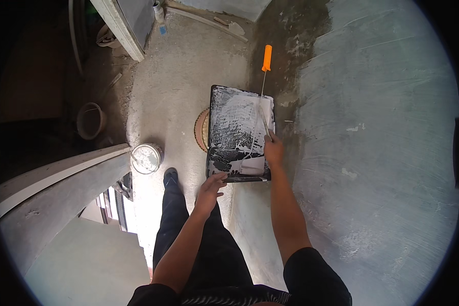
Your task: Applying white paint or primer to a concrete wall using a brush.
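A black paint tray point(229, 147), smeared with white paint, sits before me on top of a round object with a patterned rim point(201, 131), mostly hidden beneath it. Across the tray's right side lies a paint roller; its orange handle point(267, 58) sticks out past the far edge and its white roller sleeve point(252, 166) rests at the near end. My right hand point(274, 150) grips a slim, paint-coated handled tool point(265, 121) over the tray's right part; its exact kind is unclear. At the near left corner is my left hand point(211, 190), fingers apart, holding nothing; contact with the rim is unclear.
Left of my feet stands a paint bucket point(147, 158) with whitish contents. A bowl-like container point(91, 121) lies in the dark area beyond the door frame point(118, 30). A trowel point(235, 28) and a long strip point(206, 22) are at the back. The greenish wall point(367, 134) rises at right.
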A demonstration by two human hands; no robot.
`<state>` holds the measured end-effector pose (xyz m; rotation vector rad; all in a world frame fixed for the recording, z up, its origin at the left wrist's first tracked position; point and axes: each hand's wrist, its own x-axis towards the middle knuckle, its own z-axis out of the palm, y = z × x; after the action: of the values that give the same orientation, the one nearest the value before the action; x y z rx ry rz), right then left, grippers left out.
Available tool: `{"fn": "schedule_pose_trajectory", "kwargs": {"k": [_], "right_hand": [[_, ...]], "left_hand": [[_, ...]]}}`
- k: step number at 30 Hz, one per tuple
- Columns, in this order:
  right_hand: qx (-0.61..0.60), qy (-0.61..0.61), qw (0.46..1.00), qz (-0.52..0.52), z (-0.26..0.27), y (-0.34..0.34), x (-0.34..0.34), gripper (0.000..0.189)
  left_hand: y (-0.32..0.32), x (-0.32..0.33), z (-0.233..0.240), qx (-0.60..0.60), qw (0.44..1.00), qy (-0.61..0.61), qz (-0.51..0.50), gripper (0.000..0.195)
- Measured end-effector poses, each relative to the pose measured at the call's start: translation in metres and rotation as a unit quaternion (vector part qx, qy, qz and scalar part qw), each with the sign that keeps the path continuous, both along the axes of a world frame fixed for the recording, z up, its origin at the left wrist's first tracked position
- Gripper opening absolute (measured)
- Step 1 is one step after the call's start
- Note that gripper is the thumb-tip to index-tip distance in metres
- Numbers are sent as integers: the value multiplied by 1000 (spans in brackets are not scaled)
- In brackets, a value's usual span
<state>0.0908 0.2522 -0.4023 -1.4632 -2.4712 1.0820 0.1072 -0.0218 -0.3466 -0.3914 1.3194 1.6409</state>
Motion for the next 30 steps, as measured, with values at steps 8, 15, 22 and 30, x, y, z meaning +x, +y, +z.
{"fn": "schedule_pose_trajectory", "kwargs": {"k": [8,15,22,30], "right_hand": [[-67,6,996,-57,30,7,-28,40],[17,-36,999,2,-8,47,-58,42],[-40,-80,995,38,17,-9,47,40],[-21,-89,994,62,72,-31,50,44]], "left_hand": [[-5,-10,0,-7,1000,3,-2,40],[-3,-7,2,-1,1000,-4,-18,40],[-5,-8,3,0,1000,-9,-8,39],[-13,-15,2,3,1000,-6,8,40]]}}
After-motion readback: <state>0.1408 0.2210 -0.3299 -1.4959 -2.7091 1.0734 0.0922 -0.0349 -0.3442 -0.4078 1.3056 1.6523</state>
